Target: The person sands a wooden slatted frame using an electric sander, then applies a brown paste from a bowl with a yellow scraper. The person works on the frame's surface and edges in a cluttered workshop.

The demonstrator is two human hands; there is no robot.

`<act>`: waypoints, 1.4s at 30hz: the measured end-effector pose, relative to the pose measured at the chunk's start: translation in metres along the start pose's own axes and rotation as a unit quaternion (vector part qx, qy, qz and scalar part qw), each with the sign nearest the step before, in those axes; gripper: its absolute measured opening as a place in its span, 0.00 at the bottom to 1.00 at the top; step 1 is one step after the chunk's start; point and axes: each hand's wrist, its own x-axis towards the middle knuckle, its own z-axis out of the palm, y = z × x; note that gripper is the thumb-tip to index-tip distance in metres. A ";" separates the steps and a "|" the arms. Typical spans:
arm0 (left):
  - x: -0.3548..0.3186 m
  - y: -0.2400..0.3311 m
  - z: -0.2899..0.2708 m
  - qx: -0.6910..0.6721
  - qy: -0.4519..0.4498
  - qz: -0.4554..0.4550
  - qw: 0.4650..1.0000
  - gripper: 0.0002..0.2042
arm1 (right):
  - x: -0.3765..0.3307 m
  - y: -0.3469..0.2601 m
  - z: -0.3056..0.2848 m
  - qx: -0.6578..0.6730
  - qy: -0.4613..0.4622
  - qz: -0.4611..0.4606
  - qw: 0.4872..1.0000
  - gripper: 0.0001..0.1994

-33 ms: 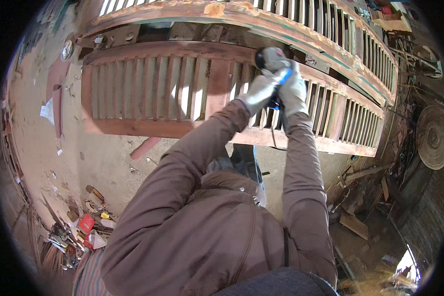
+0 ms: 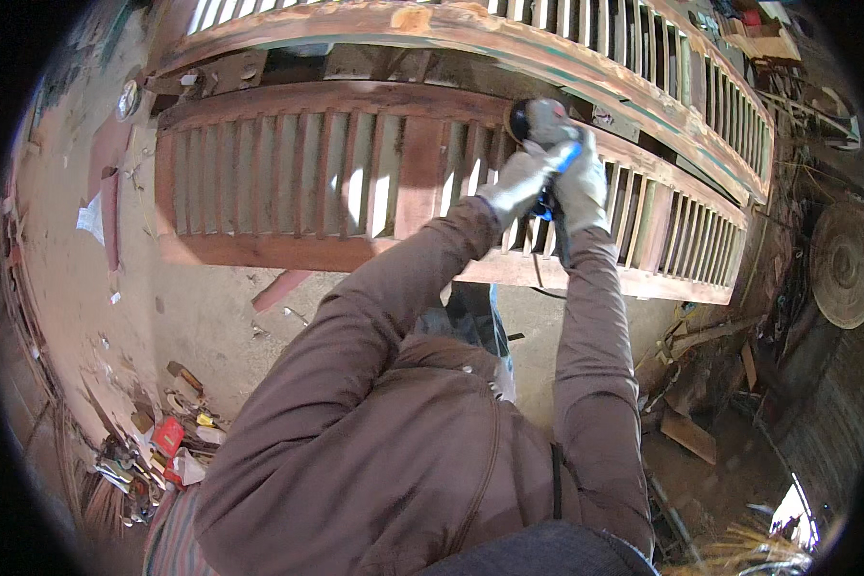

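Observation:
An angle grinder [image 2: 548, 121] with a grey head, a blue-and-black body and a dark disc is held in both my gloved hands. My left hand [image 2: 516, 184] is closed around its near-left side, close to the head. On the right, my right hand [image 2: 583, 190] wraps the body, and a black cord trails below it. The disc sits at the far rail of a reddish-brown slatted wooden panel [image 2: 422, 178]; whether it touches the wood cannot be made out. Slats to the right look paler than those to the left.
Beyond lies a second slatted wooden panel [image 2: 432, 21] with patchy, stripped paint. Offcuts and a round woven disc-shaped thing [image 2: 843, 264] are at the right. Clutter with a red box [image 2: 167, 437] lies at lower left, and a reddish wood strip [image 2: 280, 290] rests on the floor.
The grinder and both my hands have shifted slightly to the right and a little nearer to me. My grip looks the same, and the panels stay in place.

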 end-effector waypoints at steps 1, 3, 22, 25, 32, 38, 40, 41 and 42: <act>-0.014 0.014 0.031 -0.117 -0.073 -0.040 0.990 0.27 | 0.005 0.042 -0.006 -0.026 0.022 0.025 0.999 0.32; 0.017 -0.009 0.070 -0.085 -0.082 -0.042 0.992 0.25 | 0.013 0.100 -0.019 -0.018 0.054 0.026 0.998 0.34; -0.027 0.015 -0.052 -0.201 -0.005 -0.009 0.979 0.23 | 0.001 -0.051 0.034 -0.038 -0.028 -0.027 0.998 0.23; -0.031 0.019 -0.048 -0.166 -0.004 -0.016 0.986 0.24 | 0.004 -0.044 0.033 -0.048 -0.042 -0.023 0.998 0.23; 0.031 -0.024 0.070 -0.110 -0.061 -0.004 0.992 0.21 | 0.015 0.079 -0.023 -0.030 0.049 -0.041 0.998 0.30; 0.069 -0.031 0.158 -0.085 -0.135 -0.063 0.985 0.26 | 0.037 0.172 -0.078 -0.038 0.030 0.076 0.996 0.40; 0.076 -0.030 0.186 -0.107 -0.176 -0.055 0.977 0.29 | 0.042 0.230 -0.085 -0.048 0.070 0.076 0.993 0.42; 0.080 -0.029 0.195 -0.095 -0.182 -0.052 0.977 0.29 | 0.047 0.236 -0.094 -0.031 0.063 0.091 0.993 0.42; 0.101 -0.044 0.211 -0.086 -0.182 -0.065 0.977 0.29 | 0.055 0.241 -0.097 0.022 0.051 0.105 0.993 0.41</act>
